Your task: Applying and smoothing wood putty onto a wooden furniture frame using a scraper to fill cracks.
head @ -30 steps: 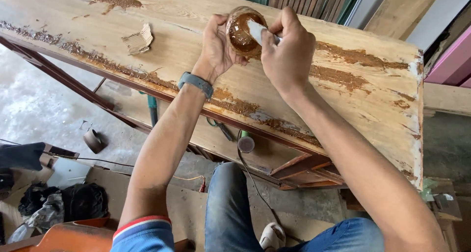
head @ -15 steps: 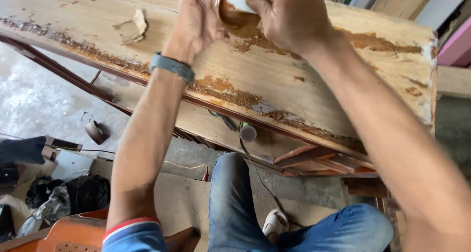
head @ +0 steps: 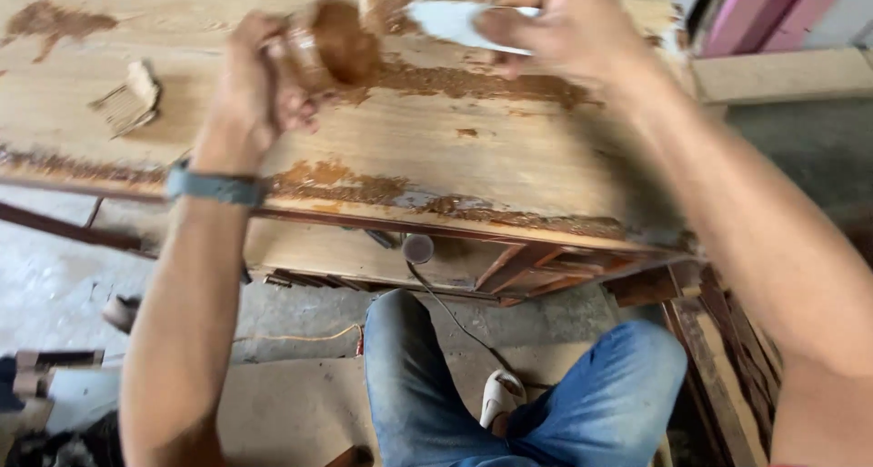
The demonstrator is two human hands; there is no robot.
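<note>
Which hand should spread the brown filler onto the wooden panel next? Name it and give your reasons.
Probably the right hand: it grips the pale flat scraper just over the smeared wooden panel. The left hand is occupied holding the brown filler container.

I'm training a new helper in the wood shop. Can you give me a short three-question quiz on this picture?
1. True or false: the left hand holds a small round container smeared with brown paste.
2. What does the right hand grip? A) a hammer B) a flat pale blade C) a drill
3. What is worn on the left wrist?

Key:
1. True.
2. B, the flat pale blade, held over the wooden panel.
3. A grey-blue band.
</note>
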